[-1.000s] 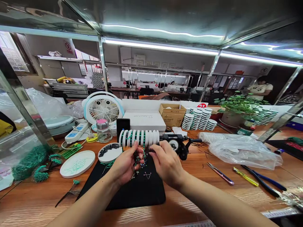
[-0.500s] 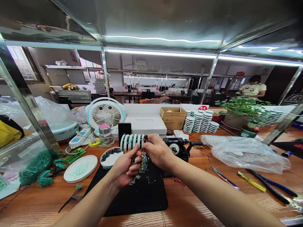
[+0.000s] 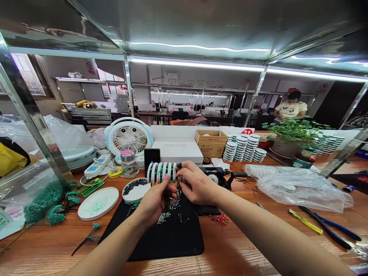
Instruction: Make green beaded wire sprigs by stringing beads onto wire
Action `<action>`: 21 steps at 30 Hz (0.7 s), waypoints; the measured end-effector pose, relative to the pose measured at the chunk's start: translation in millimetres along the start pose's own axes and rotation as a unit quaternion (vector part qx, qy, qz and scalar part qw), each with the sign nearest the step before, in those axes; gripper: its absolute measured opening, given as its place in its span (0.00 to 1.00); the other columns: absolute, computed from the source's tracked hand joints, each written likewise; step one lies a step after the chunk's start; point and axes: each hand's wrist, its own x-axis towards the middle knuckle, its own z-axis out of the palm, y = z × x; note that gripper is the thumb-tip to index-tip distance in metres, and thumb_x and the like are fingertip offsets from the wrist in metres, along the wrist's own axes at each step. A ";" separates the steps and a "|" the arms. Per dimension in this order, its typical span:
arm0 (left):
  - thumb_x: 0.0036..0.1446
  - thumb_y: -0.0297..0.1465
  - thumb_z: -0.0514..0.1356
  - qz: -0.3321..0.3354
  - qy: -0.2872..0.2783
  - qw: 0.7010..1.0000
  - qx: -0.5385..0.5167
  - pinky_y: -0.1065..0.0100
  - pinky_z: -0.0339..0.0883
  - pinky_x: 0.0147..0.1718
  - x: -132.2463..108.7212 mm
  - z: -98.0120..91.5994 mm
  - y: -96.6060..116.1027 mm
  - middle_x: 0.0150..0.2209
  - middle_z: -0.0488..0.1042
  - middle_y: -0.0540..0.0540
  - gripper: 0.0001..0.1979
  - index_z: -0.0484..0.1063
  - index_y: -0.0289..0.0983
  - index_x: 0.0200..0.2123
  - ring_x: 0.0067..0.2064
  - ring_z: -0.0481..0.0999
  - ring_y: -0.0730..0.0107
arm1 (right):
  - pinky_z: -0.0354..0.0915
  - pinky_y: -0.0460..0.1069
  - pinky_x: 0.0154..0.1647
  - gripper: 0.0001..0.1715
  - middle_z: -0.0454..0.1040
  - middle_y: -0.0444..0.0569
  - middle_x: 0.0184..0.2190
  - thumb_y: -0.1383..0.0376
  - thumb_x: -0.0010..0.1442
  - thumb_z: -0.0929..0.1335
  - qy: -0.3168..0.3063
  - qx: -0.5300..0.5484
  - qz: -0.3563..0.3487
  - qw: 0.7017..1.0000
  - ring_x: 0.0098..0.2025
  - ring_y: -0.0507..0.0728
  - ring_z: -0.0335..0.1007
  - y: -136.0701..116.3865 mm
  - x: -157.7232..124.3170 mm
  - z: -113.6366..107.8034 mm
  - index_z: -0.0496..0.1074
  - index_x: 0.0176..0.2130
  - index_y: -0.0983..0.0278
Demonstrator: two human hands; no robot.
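A row of white spools, wound with green and dark bands, lies sideways above the black mat. My left hand grips it from below, thumb pressed against its front. At the row's right end, my right hand has its fingers bent and drawn together, with a black cover on one fingertip. What lies between those fingers is too small to tell. Below the hands, multicoloured beads and small pale metal bits are spread on the mat. A white dish of dark pieces stands left of the spools.
Right of my hands is a black winding machine. Pliers and a yellow-handled tool lie at right, near a plastic bag. Spool stacks, a box and a fan stand behind. One person is in the background.
My right hand has shifted a little rightward, its fingers changing position at the spools' end; its forearm now covers most of the tweezers. My left fingers have curled under. The background person has moved left.
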 end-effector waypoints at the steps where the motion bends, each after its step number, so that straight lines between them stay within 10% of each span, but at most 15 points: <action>1: 0.53 0.41 0.59 -0.003 -0.011 1.000 0.002 0.73 0.64 0.23 -0.7 -0.2 1.2 0.20 0.69 0.48 0.19 0.70 0.32 0.20 0.25 0.70 0.73 | 0.62 0.55 0.49 0.15 0.61 0.56 0.44 0.74 0.54 0.63 0.003 0.008 0.013 1.000 0.48 0.60 0.58 -0.9 1.6 -1.1 0.63 0.44 0.66; 8: 0.54 0.46 0.56 -0.055 -0.055 0.997 -0.005 0.71 0.64 0.25 -4.5 -9.8 7.4 0.09 0.52 0.55 0.25 0.64 0.35 0.14 0.22 0.71 0.69 | 0.61 0.54 0.46 0.06 0.62 0.53 0.41 0.72 0.56 0.63 -0.002 -0.001 0.041 0.999 0.45 0.59 0.59 -2.7 12.4 0.4 0.66 0.36 0.65; 21: 0.58 0.37 0.55 -0.035 -0.115 0.993 0.017 0.65 0.65 0.41 -7.4 -11.8 12.0 0.36 0.76 0.42 0.13 0.73 0.33 0.30 0.44 0.72 0.63 | 0.59 0.51 0.46 0.10 0.68 0.51 0.41 0.70 0.61 0.60 -0.059 0.047 0.106 0.991 0.43 0.55 0.63 19.0 35.8 -7.5 0.65 0.43 0.66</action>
